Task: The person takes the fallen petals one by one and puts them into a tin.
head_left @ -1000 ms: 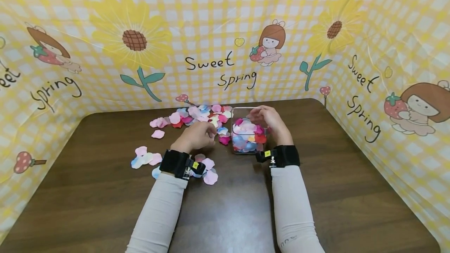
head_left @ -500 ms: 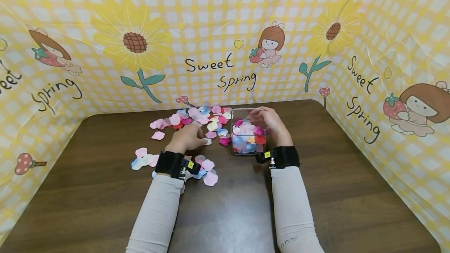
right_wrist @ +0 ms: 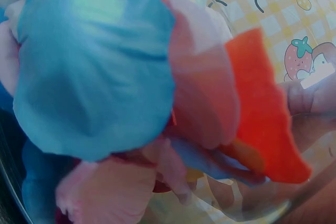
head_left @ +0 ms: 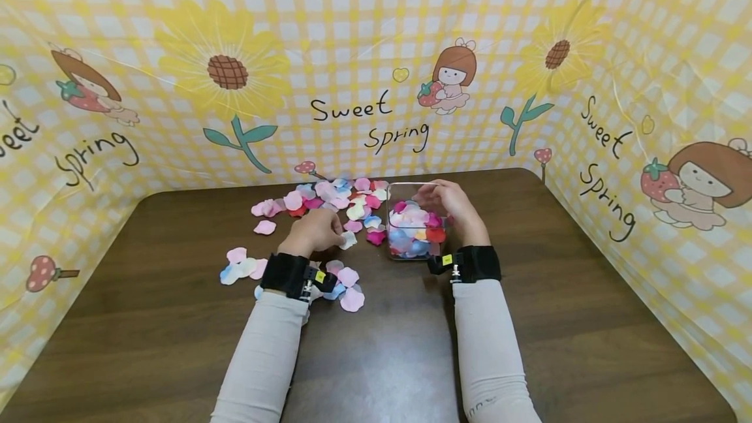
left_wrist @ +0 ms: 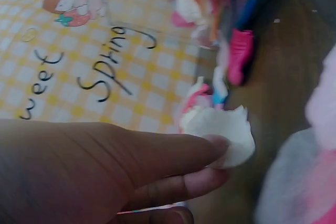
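My left hand [head_left: 316, 228] is above the table, pinching a white artificial flower petal [left_wrist: 231, 135] between thumb and fingers. In the head view that petal [head_left: 349, 240] lies just left of a clear box. The clear box [head_left: 411, 183] stands upright and holds a heap of pink, blue, red and white petals [head_left: 411, 217]. At the box's right side, my right hand [head_left: 461, 211] grips the wall, its fingertips partly hidden. Through the clear wall in the right wrist view, a blue petal [right_wrist: 94, 72] and an orange-red petal [right_wrist: 262, 114] press close.
Loose petals [head_left: 324, 189] spread along the back of the brown table [head_left: 529, 344], left of the box. Smaller groups of petals [head_left: 235, 267] and pink petals [head_left: 352, 299] lie nearer the front. A yellow checked cloth [head_left: 352, 51] encloses the back and sides.
My left hand has shifted left and slightly toward me, away from the box; a white petal now shows at its fingertips. The right hand and box have stayed put.
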Demonstrator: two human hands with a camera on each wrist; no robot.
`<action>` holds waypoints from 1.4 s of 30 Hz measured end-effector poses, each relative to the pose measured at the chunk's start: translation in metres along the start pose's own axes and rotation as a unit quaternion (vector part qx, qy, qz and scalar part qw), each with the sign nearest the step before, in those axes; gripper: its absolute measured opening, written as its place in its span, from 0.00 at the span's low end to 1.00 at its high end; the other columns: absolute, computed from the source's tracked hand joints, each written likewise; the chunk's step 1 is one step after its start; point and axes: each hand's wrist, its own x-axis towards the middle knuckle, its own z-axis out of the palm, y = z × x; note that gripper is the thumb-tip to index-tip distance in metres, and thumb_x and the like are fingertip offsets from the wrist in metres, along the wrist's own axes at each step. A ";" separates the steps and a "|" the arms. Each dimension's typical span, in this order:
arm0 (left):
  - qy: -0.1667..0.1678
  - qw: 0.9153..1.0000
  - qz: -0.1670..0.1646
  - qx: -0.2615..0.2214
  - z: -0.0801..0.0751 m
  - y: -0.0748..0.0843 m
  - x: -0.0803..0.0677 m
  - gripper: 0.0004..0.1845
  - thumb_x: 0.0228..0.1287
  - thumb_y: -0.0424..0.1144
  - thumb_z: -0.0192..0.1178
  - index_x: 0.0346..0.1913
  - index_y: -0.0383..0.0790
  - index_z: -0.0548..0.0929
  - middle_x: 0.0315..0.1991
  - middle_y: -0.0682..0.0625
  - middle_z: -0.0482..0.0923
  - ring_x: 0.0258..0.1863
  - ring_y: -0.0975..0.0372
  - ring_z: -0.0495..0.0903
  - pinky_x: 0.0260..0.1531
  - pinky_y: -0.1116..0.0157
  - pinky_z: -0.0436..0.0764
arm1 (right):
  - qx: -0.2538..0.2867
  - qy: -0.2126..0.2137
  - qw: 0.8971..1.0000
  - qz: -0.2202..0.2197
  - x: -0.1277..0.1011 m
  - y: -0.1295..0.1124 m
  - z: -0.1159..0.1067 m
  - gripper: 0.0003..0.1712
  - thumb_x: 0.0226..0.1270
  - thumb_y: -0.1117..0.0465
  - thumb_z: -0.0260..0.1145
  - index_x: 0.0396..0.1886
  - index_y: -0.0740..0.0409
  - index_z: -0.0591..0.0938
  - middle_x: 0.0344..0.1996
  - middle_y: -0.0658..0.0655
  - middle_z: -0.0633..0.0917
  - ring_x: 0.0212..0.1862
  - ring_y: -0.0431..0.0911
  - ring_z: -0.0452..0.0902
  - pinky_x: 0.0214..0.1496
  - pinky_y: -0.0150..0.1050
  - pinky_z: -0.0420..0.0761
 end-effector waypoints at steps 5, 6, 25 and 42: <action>0.039 0.999 0.023 -0.024 -0.016 0.003 -0.009 0.06 0.62 0.39 0.72 0.31 0.41 0.85 0.33 0.48 0.81 0.34 0.54 0.78 0.33 0.57 0.74 | 0.000 -0.001 1.000 0.002 0.000 -0.001 0.001 0.22 0.79 0.60 0.43 0.60 0.60 0.78 0.60 0.62 0.84 0.64 0.58 0.78 0.70 0.67 0.58; 0.050 0.998 0.028 -0.030 -0.019 0.005 -0.011 0.06 0.62 0.39 0.72 0.32 0.41 0.86 0.33 0.47 0.81 0.34 0.54 0.78 0.33 0.58 0.75 | -0.001 -0.001 1.000 0.001 0.000 -0.001 0.001 0.22 0.79 0.60 0.43 0.60 0.60 0.79 0.60 0.62 0.84 0.63 0.58 0.78 0.70 0.67 0.58; 0.283 0.928 0.200 -0.135 0.020 0.088 -0.010 0.14 0.66 0.42 0.71 0.52 0.42 0.89 0.39 0.49 0.90 0.18 0.62 0.71 0.15 0.66 0.58 | -0.012 -0.001 1.000 -0.004 0.002 -0.002 0.001 0.23 0.78 0.60 0.42 0.59 0.60 0.79 0.59 0.63 0.84 0.62 0.57 0.79 0.70 0.64 0.62; 0.186 0.980 0.054 0.045 0.014 0.023 0.008 0.14 0.62 0.41 0.72 0.50 0.42 0.90 0.46 0.47 0.88 0.43 0.51 0.84 0.39 0.49 0.80 | 0.001 0.001 1.000 -0.017 -0.001 0.000 0.001 0.22 0.78 0.63 0.43 0.60 0.65 0.78 0.59 0.65 0.84 0.61 0.57 0.80 0.65 0.54 0.71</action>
